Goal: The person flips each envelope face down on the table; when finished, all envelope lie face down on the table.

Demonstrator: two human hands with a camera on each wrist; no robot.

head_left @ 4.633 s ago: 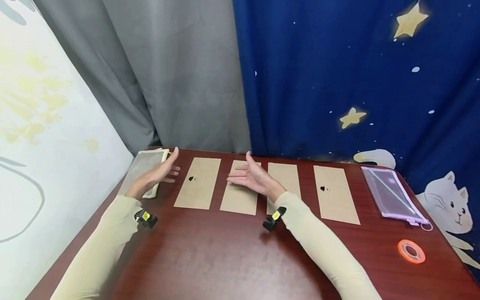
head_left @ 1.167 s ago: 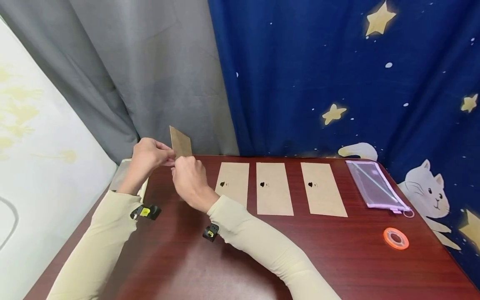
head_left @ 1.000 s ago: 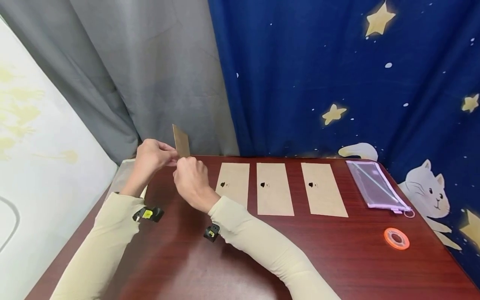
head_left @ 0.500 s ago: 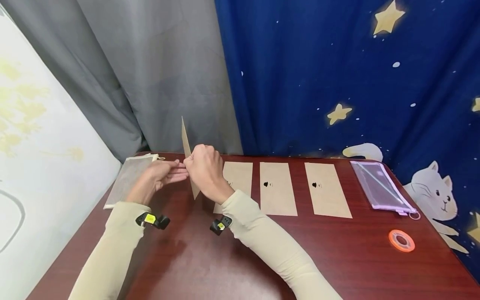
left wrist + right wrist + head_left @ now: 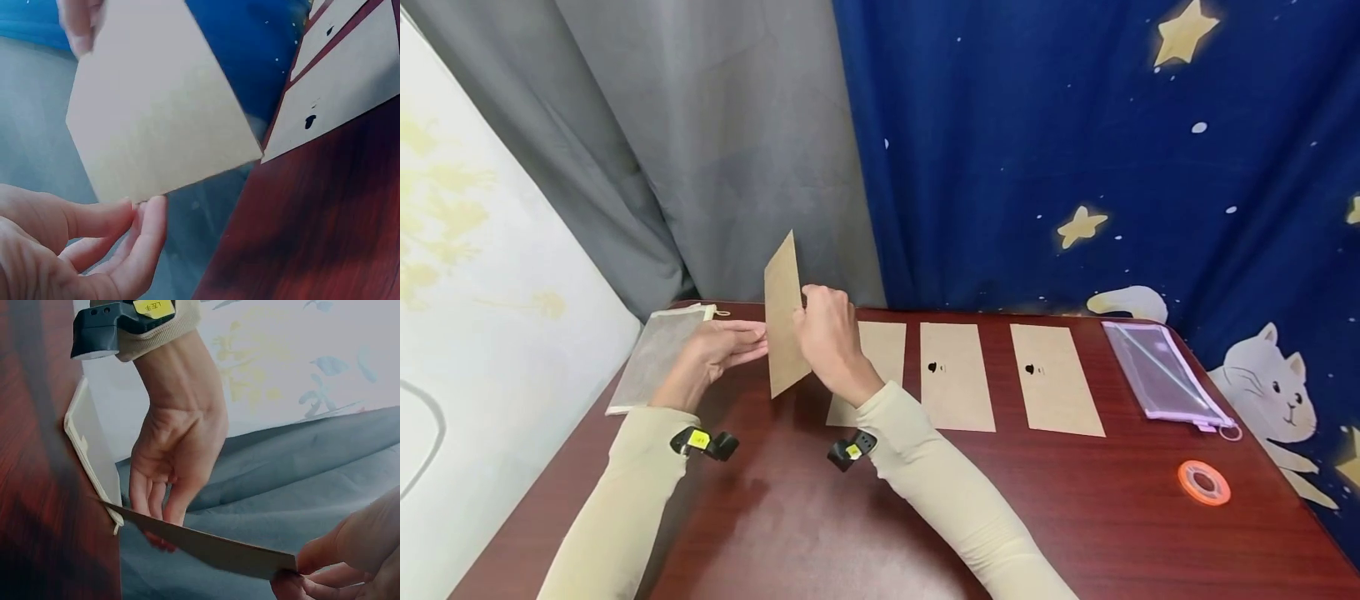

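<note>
Over the left part of the dark red table (image 5: 820, 508), a thin tan kraft card (image 5: 784, 321) is held on edge, a plain face showing. My right hand (image 5: 832, 342) pinches its right edge, thumb and fingers on either side. At the opposite edge, thumb and fingertips of my left hand (image 5: 94, 244) pinch the card's border. From the right wrist, the card (image 5: 219, 547) appears nearly edge-on between both hands. Whether it is a single sheet or folded, I cannot tell. Three similar cards lie flat to the right: one partly behind my right hand (image 5: 880, 358), a middle card (image 5: 957, 392) and a right card (image 5: 1060, 400).
A cream-edged mesh pouch (image 5: 658, 358) lies at the left table edge, beyond my left wrist. Far right are a lilac zip pouch (image 5: 1165, 375) with a slim stick inside and an orange ring-shaped spool (image 5: 1204, 483). Grey (image 5: 737, 150) and blue curtains (image 5: 985, 167) hang behind the table.
Both hands were free and the cards lay flat; the leftmost card was then lifted. Over the last half second it turned from edge-on to show its face, and my right hand shifted slightly right.
</note>
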